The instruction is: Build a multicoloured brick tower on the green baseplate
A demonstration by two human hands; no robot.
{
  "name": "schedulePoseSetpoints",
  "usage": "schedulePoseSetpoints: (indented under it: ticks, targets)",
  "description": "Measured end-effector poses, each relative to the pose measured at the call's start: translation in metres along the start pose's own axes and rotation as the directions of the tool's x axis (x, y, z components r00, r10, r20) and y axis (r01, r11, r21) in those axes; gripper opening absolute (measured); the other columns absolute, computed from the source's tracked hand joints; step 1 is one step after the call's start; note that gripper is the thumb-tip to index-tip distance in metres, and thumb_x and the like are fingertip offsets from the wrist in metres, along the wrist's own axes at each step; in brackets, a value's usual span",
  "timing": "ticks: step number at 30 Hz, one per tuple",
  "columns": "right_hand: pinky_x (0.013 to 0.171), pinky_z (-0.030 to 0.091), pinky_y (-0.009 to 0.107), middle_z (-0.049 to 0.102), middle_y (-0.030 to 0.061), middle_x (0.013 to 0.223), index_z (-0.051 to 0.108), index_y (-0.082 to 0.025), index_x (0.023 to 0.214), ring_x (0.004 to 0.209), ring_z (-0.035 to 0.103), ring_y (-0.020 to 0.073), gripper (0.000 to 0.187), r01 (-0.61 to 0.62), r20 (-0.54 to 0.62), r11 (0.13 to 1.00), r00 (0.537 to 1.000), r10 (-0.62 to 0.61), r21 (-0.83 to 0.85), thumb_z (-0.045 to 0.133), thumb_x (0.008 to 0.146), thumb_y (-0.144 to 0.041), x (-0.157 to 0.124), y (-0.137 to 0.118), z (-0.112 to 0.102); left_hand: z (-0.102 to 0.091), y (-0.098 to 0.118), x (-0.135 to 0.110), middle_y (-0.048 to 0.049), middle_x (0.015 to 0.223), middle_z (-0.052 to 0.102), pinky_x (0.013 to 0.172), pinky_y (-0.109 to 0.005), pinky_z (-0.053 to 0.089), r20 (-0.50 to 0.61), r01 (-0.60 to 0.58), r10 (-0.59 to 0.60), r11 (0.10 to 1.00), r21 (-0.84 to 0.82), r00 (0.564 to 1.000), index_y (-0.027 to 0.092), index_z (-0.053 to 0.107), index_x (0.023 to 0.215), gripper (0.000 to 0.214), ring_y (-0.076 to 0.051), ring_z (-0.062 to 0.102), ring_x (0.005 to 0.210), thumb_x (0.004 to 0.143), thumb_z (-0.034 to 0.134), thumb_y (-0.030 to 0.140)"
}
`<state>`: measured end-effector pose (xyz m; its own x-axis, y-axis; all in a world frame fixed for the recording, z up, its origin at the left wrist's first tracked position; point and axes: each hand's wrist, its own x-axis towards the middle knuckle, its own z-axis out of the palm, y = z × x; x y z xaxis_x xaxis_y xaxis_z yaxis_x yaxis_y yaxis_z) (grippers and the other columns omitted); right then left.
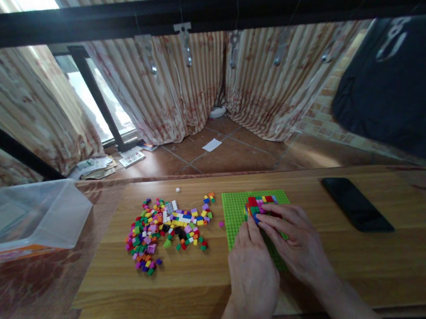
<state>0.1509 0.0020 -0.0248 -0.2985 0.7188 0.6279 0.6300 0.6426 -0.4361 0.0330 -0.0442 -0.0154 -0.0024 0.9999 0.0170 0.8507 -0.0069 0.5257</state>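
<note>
A green studded baseplate [234, 211] lies on the wooden table, with a low structure of colored toy bricks [253, 203] on it. Red, blue, magenta and yellow pieces show in the structure; its near right part is hidden under my fingers. My left hand [253, 266] comes in from the front, its closed fingertips gripping the structure's near left side. From the right, my right hand [298, 237] has curled fingers closed on the bricks, thumb and index close to the left fingertips. To the left of the plate is a spread pile of loose bricks [154, 225].
A black phone [356, 205] lies right of the plate. Left of the table stands a clear plastic bin [65, 210]. A dark horizontal bar [102, 20] with metal clips crosses the top of the view. One white brick [178, 190] sits near the table's back edge.
</note>
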Motion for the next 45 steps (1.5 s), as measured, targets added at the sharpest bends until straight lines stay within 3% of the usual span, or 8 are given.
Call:
schedulePoseSetpoints:
  ticks: [12, 23, 34, 45]
  targets:
    - [0.087, 0.051, 0.041, 0.068, 0.0071, 0.111, 0.073, -0.023, 0.103, 0.102, 0.059, 0.022, 0.018, 0.037, -0.001, 0.999, 0.999, -0.037, -0.03, 0.061, 0.09, -0.021, -0.0004, 0.0027, 0.0015, 0.0007, -0.0002, -0.0001, -0.0216, 0.132, 0.057, 0.097, -0.04, 0.051, -0.009, 0.008, -0.008, 0.999, -0.045, 1.0, 0.003, 0.04, 0.14, 0.054, -0.028, 0.059, 0.117, 0.086, 0.037, 0.004]
    - [0.087, 0.051, 0.041, 0.068, 0.0071, 0.11, 0.073, -0.024, 0.102, 0.102, 0.059, 0.0224, 0.018, 0.038, -0.004, 0.998, 0.999, -0.038, -0.056, 0.06, 0.091, -0.023, 0.0, 0.0003, 0.0022, 0.0001, -0.0015, 0.001, -0.0173, 0.122, 0.061, 0.097, -0.038, 0.049, -0.061, 0.0, -0.017, 0.964, -0.264, 0.998, 0.009, 0.047, 0.133, 0.043, -0.025, 0.061, 0.11, 0.092, 0.034, 0.011]
    - [0.088, 0.051, 0.043, 0.067, 0.0077, 0.111, 0.071, -0.024, 0.104, 0.103, 0.058, 0.0218, 0.018, 0.042, -0.013, 0.998, 0.999, -0.043, -0.055, 0.06, 0.091, -0.02, -0.0024, -0.0032, 0.0023, -0.0038, 0.0007, -0.0001, -0.0195, 0.13, 0.057, 0.098, -0.039, 0.05, 0.002, 0.014, -0.014, 0.988, -0.153, 1.0, 0.008, 0.043, 0.138, 0.051, -0.028, 0.058, 0.118, 0.088, 0.037, 0.007]
    - [0.088, 0.052, 0.043, 0.067, 0.0077, 0.109, 0.072, -0.024, 0.102, 0.103, 0.058, 0.0226, 0.017, 0.007, -0.052, 0.998, 0.999, -0.011, -0.065, 0.061, 0.09, -0.018, -0.0045, -0.0064, 0.0059, 0.0023, -0.0052, 0.0013, -0.0177, 0.131, 0.058, 0.098, -0.037, 0.05, -0.012, -0.027, 0.026, 0.999, -0.041, 1.0, 0.008, 0.047, 0.136, 0.047, -0.026, 0.059, 0.118, 0.09, 0.037, 0.006]
